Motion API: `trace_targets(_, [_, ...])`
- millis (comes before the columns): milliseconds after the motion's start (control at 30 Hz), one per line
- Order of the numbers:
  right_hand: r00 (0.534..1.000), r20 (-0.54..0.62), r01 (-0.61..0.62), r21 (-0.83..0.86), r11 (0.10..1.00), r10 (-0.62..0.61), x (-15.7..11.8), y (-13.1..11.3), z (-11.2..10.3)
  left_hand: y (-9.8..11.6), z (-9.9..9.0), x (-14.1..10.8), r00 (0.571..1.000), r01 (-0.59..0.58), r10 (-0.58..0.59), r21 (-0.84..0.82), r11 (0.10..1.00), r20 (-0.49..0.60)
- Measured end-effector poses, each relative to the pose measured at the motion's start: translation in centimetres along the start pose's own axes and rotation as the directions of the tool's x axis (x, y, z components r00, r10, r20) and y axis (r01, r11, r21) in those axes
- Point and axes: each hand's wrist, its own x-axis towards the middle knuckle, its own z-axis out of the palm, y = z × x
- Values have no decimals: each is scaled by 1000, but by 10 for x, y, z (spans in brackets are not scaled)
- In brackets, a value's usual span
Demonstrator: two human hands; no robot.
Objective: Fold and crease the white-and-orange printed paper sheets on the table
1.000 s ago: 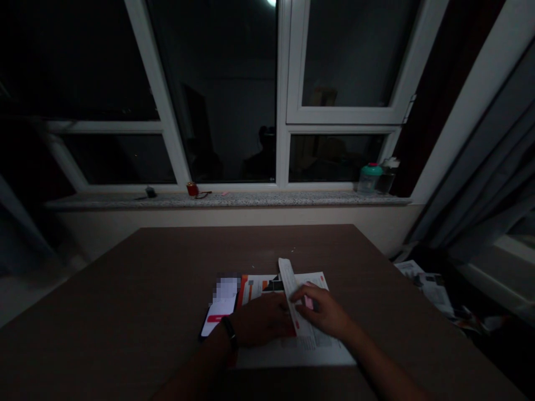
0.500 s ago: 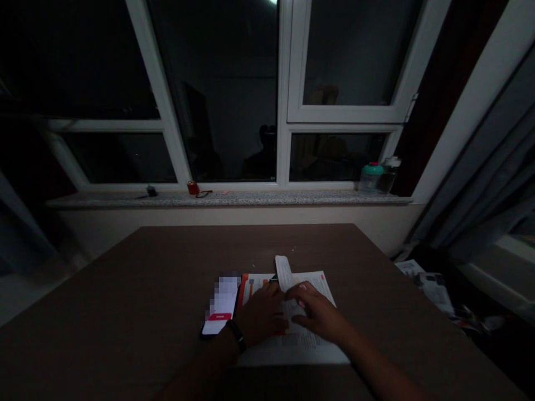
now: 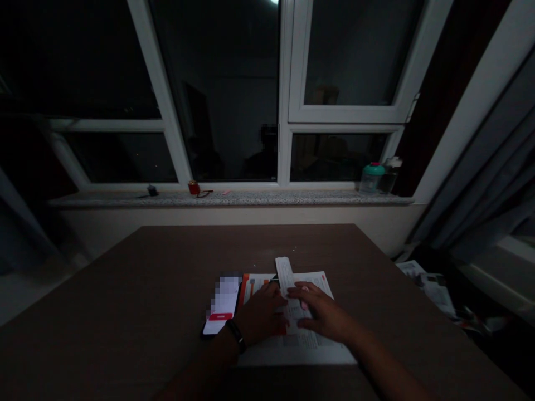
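A long folded strip of white printed paper [image 3: 285, 270] lies across an open-faced printed booklet [image 3: 301, 353] with an orange left edge. My left hand [image 3: 261, 314], a dark band on its wrist, rests on the booklet with bent fingers and thumb against the strip's left side, holding it. My right hand [image 3: 328, 316] is over the strip from the right, fingertips on the paper. Tucked among its curled fingers is a small pink object [image 3: 305, 298], its kind unclear. Beside the booklet's left edge lies a lit phone [image 3: 221, 306], its screen partly blurred.
All this lies on a dark brown table [image 3: 137, 295]. Small white bits lie beyond the strip. The stone windowsill [image 3: 259, 197] bears a red jar [image 3: 194, 187], a small dark item [image 3: 152, 190] and a teal-lidded bottle [image 3: 371, 177]. Papers [image 3: 430, 287] lie off to the right.
My right hand has shifted slightly right and down along the strip, and its fingers have spread a little. More of the pink object shows. My left hand has barely moved.
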Motion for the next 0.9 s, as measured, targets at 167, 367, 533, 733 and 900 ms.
trace_targets(167, [999,33,-40,-50,998,41,1,-3,3,5,-5,0,1000,19,-20,-66,998,-11])
trace_targets(367, [1000,29,2,-74,997,0,2,-10,4,7,-9,1,997,76,-74,-87,993,23])
trace_targets(533, [1000,-5,19,-62,998,-19,1,-6,3,2,-6,0,998,55,-52,-93,994,28])
trace_targets(733, [1000,-5,22,-108,994,-23,3,-7,7,2,-8,0,998,65,-63,-87,994,24])
trace_targets(900, [999,-35,-33,-111,993,29,9,-12,14,4,-11,-1,995,97,-96,-102,990,10])
